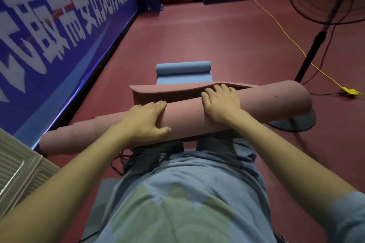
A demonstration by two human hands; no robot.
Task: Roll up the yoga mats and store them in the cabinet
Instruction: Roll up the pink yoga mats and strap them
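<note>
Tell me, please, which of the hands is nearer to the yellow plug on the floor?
Right. The right hand rests on the pink mat roll toward the end nearest the yellow plug. The left hand grips the roll further left, farther away.
</note>
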